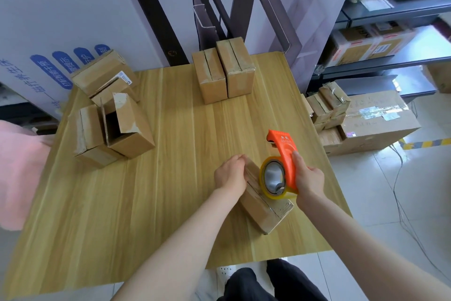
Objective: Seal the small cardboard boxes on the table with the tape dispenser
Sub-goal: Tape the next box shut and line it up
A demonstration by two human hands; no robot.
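Close in, near the front right of the wooden worktop [158, 191], a small cardboard box [264, 210] lies on its side, angled, its long face up. Left hand [230, 173] sits on the box's far end, fingers curled over the edge, holding it down. Right hand [308, 178] is wrapped round the handle of the orange tape dispenser [284, 152], thumb along the orange body. The dispenser stands over the box's top face, its roll of clear tape [272, 178] low against the cardboard and its orange nose pointing away from the person; whether tape is already stuck down under the roll I cannot tell. The two hands are close together, the roll between them. At the back centre two closed boxes [224, 73] stand upright, touching side by side, each with a tape strip along its top seam. To the left, an open box [127, 127] lies with its flaps spread and its dark inside showing, touching another box [89, 132] beside it; behind them are more boxes [105, 76], piled and tilted. Off the right edge, on the tiled floor, sits a large carton [375, 117] with smaller battered boxes stacked against it. Dark metal shelving [390, 15] with cartons on it rises behind. Pink cloth [17, 173] fills the left margin.
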